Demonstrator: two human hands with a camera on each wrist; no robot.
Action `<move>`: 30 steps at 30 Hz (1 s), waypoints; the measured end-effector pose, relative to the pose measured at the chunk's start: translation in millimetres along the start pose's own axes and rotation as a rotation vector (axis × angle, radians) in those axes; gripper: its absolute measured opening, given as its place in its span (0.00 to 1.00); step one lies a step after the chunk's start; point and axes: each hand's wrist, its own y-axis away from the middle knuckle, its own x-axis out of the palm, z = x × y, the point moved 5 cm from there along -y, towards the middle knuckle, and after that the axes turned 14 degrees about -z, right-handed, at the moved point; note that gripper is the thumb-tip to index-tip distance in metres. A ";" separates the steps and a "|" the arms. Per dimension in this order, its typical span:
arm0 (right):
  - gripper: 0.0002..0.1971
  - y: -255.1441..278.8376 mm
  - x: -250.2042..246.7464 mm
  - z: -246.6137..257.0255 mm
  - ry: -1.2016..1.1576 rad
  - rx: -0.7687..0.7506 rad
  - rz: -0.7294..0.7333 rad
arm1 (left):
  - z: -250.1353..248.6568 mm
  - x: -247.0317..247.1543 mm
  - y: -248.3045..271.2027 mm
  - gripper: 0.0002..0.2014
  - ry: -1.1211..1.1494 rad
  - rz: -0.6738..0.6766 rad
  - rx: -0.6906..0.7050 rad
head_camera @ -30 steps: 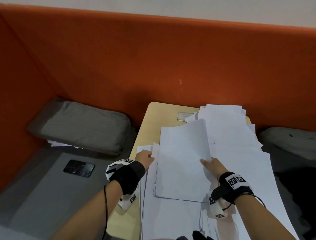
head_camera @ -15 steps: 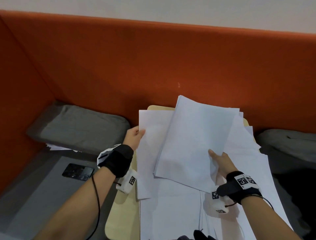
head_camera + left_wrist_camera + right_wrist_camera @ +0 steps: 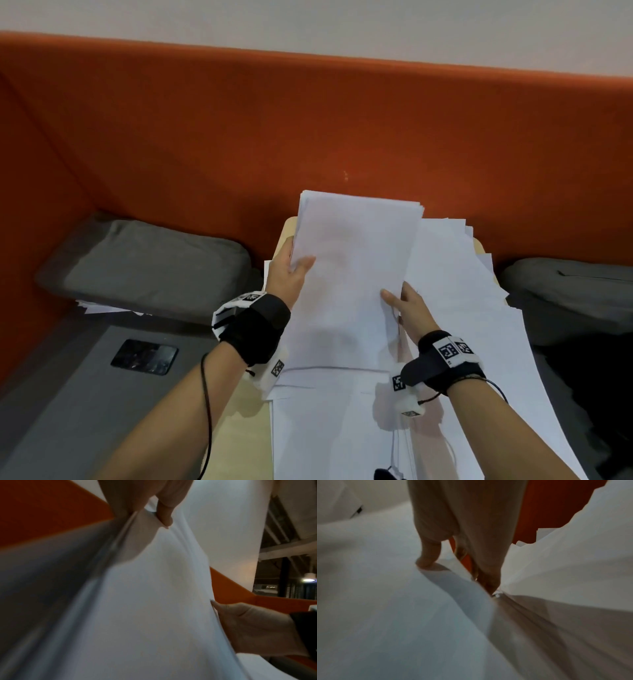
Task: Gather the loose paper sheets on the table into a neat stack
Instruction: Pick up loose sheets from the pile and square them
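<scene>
A bundle of white paper sheets [image 3: 352, 267] is held up, tilted, above the small wooden table [image 3: 286, 236]. My left hand [image 3: 291, 274] pinches its left edge, thumb on the front. My right hand [image 3: 402, 303] pinches its right edge lower down. In the left wrist view the thumb [image 3: 164, 512] presses the bundle [image 3: 154, 601] and the right hand [image 3: 248, 627] shows at its far edge. In the right wrist view the thumb [image 3: 428, 555] lies on the sheets [image 3: 385, 601]. More loose sheets [image 3: 455, 294] lie spread over the table to the right and near me.
An orange padded wall [image 3: 308, 137] encloses the booth. Grey cushions [image 3: 154, 267] sit left and right [image 3: 568, 284] of the table. A dark phone [image 3: 144, 356] lies on the grey seat at the left, with some paper [image 3: 99, 306] under the left cushion.
Both hands lifted sheets off the table and brought them together into one bundle. The left hand rose and moved right, and the bundle's sheets now lie squared over one another.
</scene>
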 end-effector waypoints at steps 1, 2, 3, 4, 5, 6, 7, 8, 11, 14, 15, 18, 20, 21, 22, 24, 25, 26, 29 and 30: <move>0.19 -1.5 -3.0 4.0 -0.043 -0.001 0.018 | -8.5 0.2 -1.5 0.19 0.032 0.025 0.021; 0.28 -3.1 -6.1 9.3 -0.096 0.005 0.038 | -19.0 0.0 -2.6 0.19 0.066 0.046 0.041; 0.36 -3.2 -7.6 16.5 -0.147 0.008 0.067 | -29.7 -0.4 -3.8 0.17 0.101 0.063 0.063; 0.42 -2.5 -7.6 25.1 -0.181 -0.009 0.108 | -40.6 -1.0 -5.4 0.16 0.131 0.076 0.095; 0.44 -1.7 -7.0 34.3 -0.194 -0.035 0.142 | -50.1 -2.0 -7.8 0.16 0.153 0.080 0.132; 0.42 -0.1 -6.3 44.4 -0.183 -0.070 0.154 | -57.9 -3.3 -9.7 0.17 0.165 0.076 0.169; 0.37 1.7 -5.3 54.3 -0.167 -0.106 0.147 | -63.4 -5.3 -12.3 0.17 0.173 0.061 0.201; 0.29 4.2 -4.1 64.8 -0.157 -0.149 0.132 | -66.7 -8.0 -14.9 0.19 0.174 0.035 0.222; 0.08 10.2 -1.4 89.8 -0.146 -0.252 0.089 | -69.9 -15.6 -24.3 0.23 0.183 -0.045 0.241; 0.09 18.8 3.1 105.5 -0.120 -0.318 0.108 | -68.4 -21.7 -28.1 0.27 0.182 -0.068 0.240; 0.09 20.6 4.5 107.5 -0.115 -0.334 0.108 | -67.3 -23.1 -27.6 0.27 0.189 -0.069 0.234; 0.08 23.7 7.1 109.8 -0.135 -0.355 0.093 | -64.1 -21.6 -22.4 0.24 0.182 -0.043 0.220; 0.06 24.7 8.2 110.0 -0.134 -0.357 0.081 | -60.8 -19.9 -21.7 0.19 0.178 -0.036 0.205; 0.06 26.2 8.9 111.6 -0.125 -0.359 0.078 | -60.5 -19.6 -22.7 0.17 0.181 -0.043 0.198; 0.06 27.9 9.4 114.2 -0.118 -0.364 0.075 | -61.0 -19.5 -24.1 0.16 0.183 -0.057 0.201; 0.07 31.9 8.8 122.5 -0.118 -0.382 0.069 | -67.2 -20.5 -26.5 0.13 0.174 -0.100 0.235; 0.07 33.8 8.0 127.5 -0.128 -0.394 0.068 | -71.9 -21.0 -27.0 0.10 0.179 -0.116 0.253; 0.07 35.6 6.9 131.4 -0.143 -0.402 0.067 | -74.9 -21.5 -27.6 0.08 0.190 -0.123 0.264; 0.05 33.6 5.3 124.1 -0.157 -0.366 0.063 | -69.4 -19.0 -27.5 0.07 0.197 -0.081 0.231; 0.07 29.1 6.2 111.7 -0.118 -0.322 0.058 | -57.8 -16.9 -27.0 0.07 0.181 -0.056 0.181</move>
